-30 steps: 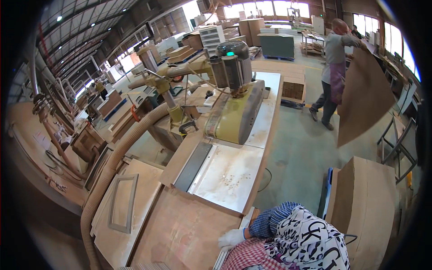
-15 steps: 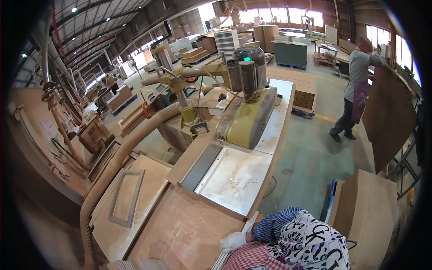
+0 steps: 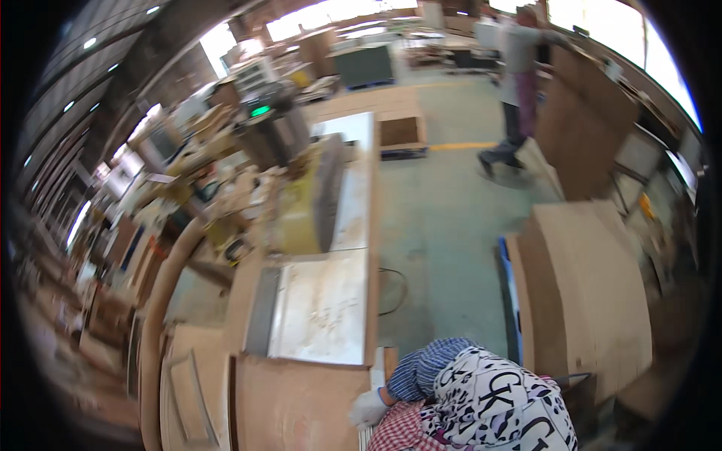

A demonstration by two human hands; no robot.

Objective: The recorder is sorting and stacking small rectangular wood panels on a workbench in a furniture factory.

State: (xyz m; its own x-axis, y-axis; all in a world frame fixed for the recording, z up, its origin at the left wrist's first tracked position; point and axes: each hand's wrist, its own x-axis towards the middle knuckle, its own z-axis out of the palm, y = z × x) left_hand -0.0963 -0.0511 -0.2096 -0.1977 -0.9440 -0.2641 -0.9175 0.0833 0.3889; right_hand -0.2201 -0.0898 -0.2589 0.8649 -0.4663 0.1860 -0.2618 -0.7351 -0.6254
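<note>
My right hand (image 3: pixel 368 410), in a white glove, rests at the right edge of a brown board surface (image 3: pixel 301 402) near the bottom. Pale thin strips (image 3: pixel 365 437) show beside and below it. Motion smears the fingers, and whether they grip the strips cannot be made out. A blue striped sleeve (image 3: pixel 425 370) covers this arm. My left hand is out of view. Beyond the board lies a pale metal machine bed (image 3: pixel 323 308), dusted with brown specks, under a yellow-green feeder unit (image 3: pixel 304 203) with a motor (image 3: pixel 274 131).
On the left, a grey rectangular frame (image 3: pixel 188 398) lies on a board near a ribbed hose (image 3: pixel 154 353). Stacked brown panels (image 3: pixel 579 286) stand at right. Farther back, a co-worker (image 3: pixel 519 90) holds a large brown sheet (image 3: pixel 579 120). A cable (image 3: pixel 398 293) loops over the green floor.
My view has swung to the right, so the machine and board appear farther left and the picture is blurred. My gloved hand stays at the board's edge. The co-worker remains by the sheet.
</note>
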